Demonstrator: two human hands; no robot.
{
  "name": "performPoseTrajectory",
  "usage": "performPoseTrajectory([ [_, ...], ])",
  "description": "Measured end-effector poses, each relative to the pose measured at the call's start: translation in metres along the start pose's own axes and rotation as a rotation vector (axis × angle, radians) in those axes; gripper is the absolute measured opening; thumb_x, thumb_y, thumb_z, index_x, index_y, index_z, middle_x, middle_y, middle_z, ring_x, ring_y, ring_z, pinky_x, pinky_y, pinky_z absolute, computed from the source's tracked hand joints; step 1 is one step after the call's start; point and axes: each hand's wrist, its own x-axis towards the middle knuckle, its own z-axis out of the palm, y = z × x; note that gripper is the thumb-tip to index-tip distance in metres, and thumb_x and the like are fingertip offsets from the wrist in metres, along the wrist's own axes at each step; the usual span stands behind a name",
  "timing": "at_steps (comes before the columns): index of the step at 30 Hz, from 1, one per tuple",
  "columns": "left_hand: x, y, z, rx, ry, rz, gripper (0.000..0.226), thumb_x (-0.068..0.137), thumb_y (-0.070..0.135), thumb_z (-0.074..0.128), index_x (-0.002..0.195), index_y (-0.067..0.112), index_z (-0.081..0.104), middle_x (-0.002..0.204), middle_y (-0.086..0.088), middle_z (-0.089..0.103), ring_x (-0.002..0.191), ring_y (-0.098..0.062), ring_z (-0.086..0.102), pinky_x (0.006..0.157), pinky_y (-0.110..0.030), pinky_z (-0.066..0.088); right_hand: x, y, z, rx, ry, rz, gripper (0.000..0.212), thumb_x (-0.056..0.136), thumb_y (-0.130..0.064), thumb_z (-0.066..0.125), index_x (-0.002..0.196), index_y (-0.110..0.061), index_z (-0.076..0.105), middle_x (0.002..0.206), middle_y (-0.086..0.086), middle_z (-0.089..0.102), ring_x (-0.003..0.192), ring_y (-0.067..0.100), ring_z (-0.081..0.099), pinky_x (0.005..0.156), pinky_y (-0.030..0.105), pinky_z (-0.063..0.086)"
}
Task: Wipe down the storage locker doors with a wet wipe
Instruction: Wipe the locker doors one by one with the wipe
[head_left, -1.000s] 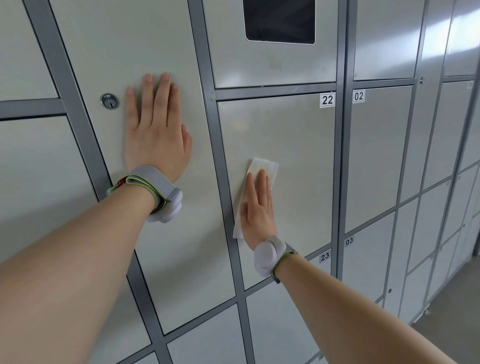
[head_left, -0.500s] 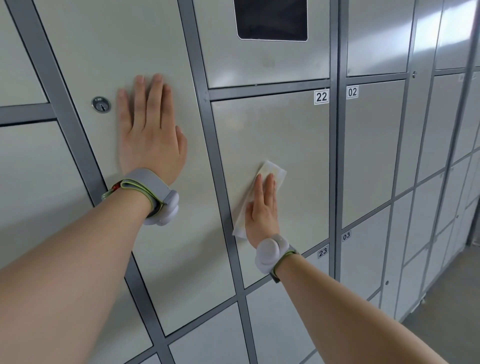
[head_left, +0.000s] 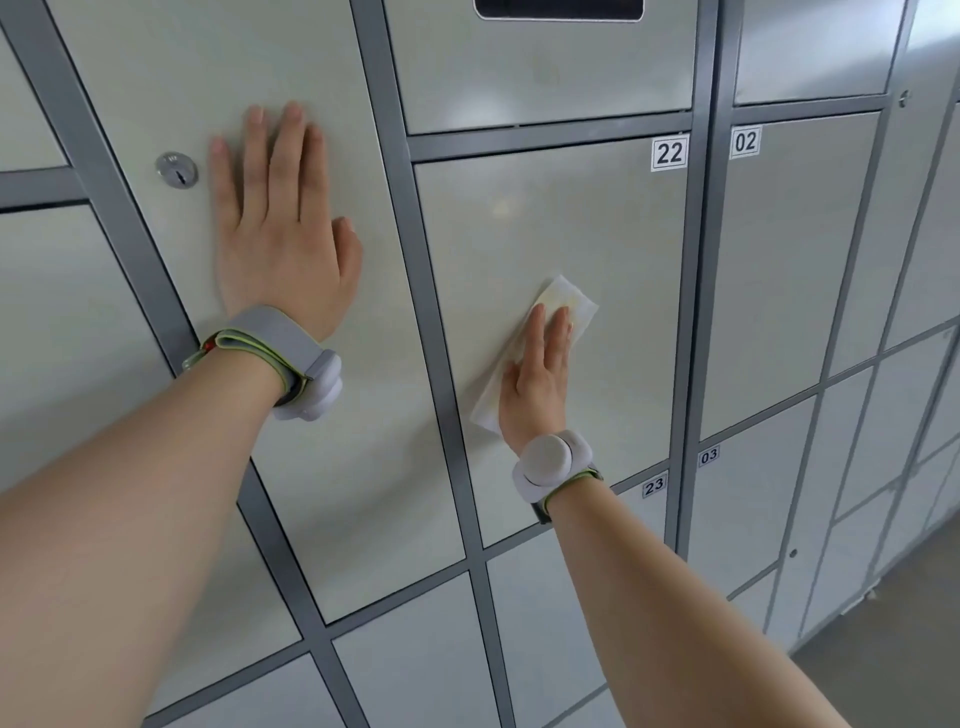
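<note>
White wet wipe (head_left: 563, 301) lies under the flat right hand (head_left: 535, 382) on door 22 (head_left: 587, 218); keep even pressure. Left hand (head_left: 280, 234) rests flat, fingers straight.

smooth satin metal locker door (head_left: 597, 218), thin papery wet wipe (head_left: 574, 304), matt grey frame (head_left: 395, 208)

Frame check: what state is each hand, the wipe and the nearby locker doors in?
left hand: flat, fingers straight, resting on the keyed door.
right hand: flat, pressing the wet wipe onto door 22.
wet wipe: flat against the door, yellowish stain showing.
door 22: closed.
keyed door: closed.
door 02: closed.
</note>
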Motion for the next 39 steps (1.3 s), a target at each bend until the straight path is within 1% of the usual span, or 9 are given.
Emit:
performPoseTrajectory([
  [3, 0.001, 0.000, 0.000, -0.026, 0.031, 0.001, 0.058, 0.093, 0.023, 0.037, 0.144, -0.003, 0.028, 0.153, -0.017, 0.025, 0.142, -0.037, 0.016, 0.116, -0.049, 0.002, 0.005, -0.005, -0.005, 0.023, -0.022, 0.000, 0.065, 0.092, 0.004, 0.034, 0.150, -0.007, 0.007, 0.156, 0.018, -0.008, 0.145, 0.029, -0.012, 0.118, 0.032, -0.004],
  [6, 0.003, 0.000, 0.002, -0.060, 0.075, -0.018, 0.056, 0.092, 0.022, 0.037, 0.142, -0.003, 0.032, 0.152, -0.016, 0.027, 0.142, -0.038, 0.017, 0.116, -0.046, 0.000, 0.019, -0.013, -0.013, 0.040, -0.052, -0.092, 0.063, 0.092, 0.004, 0.034, 0.149, -0.008, 0.010, 0.156, 0.017, -0.007, 0.145, 0.028, -0.012, 0.116, 0.029, -0.006],
  [12, -0.003, 0.039, 0.014, -0.167, 0.097, -0.103, 0.059, 0.089, 0.019, 0.041, 0.142, -0.006, 0.032, 0.151, -0.022, 0.025, 0.141, -0.043, 0.017, 0.116, -0.050, 0.006, 0.035, -0.012, -0.023, 0.053, -0.096, -0.221, 0.060, 0.094, -0.001, 0.031, 0.150, -0.011, 0.012, 0.157, 0.013, -0.007, 0.145, 0.026, -0.012, 0.117, 0.031, -0.005],
  [18, 0.002, 0.067, 0.028, -0.148, 0.117, -0.188, 0.060, 0.088, 0.020, 0.041, 0.142, -0.005, 0.031, 0.152, -0.020, 0.025, 0.141, -0.041, 0.018, 0.115, -0.048, 0.003, 0.033, 0.024, -0.026, 0.037, -0.006, -0.143, 0.062, 0.091, -0.002, 0.028, 0.150, -0.008, 0.010, 0.157, 0.016, -0.006, 0.144, 0.021, -0.012, 0.116, 0.027, -0.008],
  [22, 0.002, 0.074, 0.034, -0.096, 0.125, -0.253, 0.062, 0.088, 0.020, 0.041, 0.144, -0.003, 0.030, 0.153, -0.017, 0.024, 0.142, -0.038, 0.017, 0.116, -0.048, 0.003, 0.038, 0.029, -0.033, 0.071, -0.044, -0.103, 0.063, 0.092, -0.002, 0.030, 0.150, -0.010, 0.008, 0.157, 0.013, -0.009, 0.144, 0.024, -0.014, 0.114, 0.022, -0.012],
  [28, -0.002, 0.071, 0.037, -0.046, 0.149, -0.254, 0.060, 0.089, 0.020, 0.041, 0.144, -0.002, 0.031, 0.153, -0.016, 0.026, 0.142, -0.036, 0.018, 0.116, -0.048, 0.004, 0.057, 0.020, -0.041, 0.044, -0.089, -0.270, 0.062, 0.089, -0.012, 0.025, 0.150, -0.013, 0.011, 0.157, 0.010, -0.007, 0.143, 0.018, -0.014, 0.117, 0.031, -0.007],
  [32, -0.002, 0.072, 0.039, -0.034, 0.188, -0.249, 0.060, 0.088, 0.019, 0.045, 0.143, -0.002, 0.034, 0.152, -0.017, 0.029, 0.141, -0.037, 0.021, 0.116, -0.046, 0.005, 0.060, 0.034, -0.041, 0.044, -0.013, -0.207, 0.061, 0.091, -0.010, 0.026, 0.150, -0.012, 0.010, 0.156, 0.007, -0.007, 0.141, 0.014, -0.015, 0.116, 0.027, -0.009],
  [35, -0.002, 0.072, 0.040, -0.028, 0.208, -0.248, 0.059, 0.088, 0.018, 0.046, 0.142, -0.003, 0.035, 0.151, -0.017, 0.030, 0.140, -0.037, 0.023, 0.115, -0.047, 0.007, 0.057, 0.047, -0.041, 0.059, 0.025, -0.152, 0.062, 0.093, -0.004, 0.031, 0.150, -0.012, 0.008, 0.151, -0.002, -0.011, 0.144, 0.023, -0.014, 0.113, 0.019, -0.014],
  [39, -0.001, 0.073, 0.041, -0.013, 0.231, -0.254, 0.059, 0.088, 0.017, 0.046, 0.142, -0.002, 0.035, 0.151, -0.017, 0.031, 0.140, -0.037, 0.024, 0.116, -0.046, 0.007, 0.061, 0.041, -0.043, 0.101, 0.010, -0.083, 0.064, 0.094, 0.003, 0.035, 0.150, -0.014, 0.007, 0.155, 0.005, -0.012, 0.144, 0.023, -0.016, 0.113, 0.024, -0.013],
])
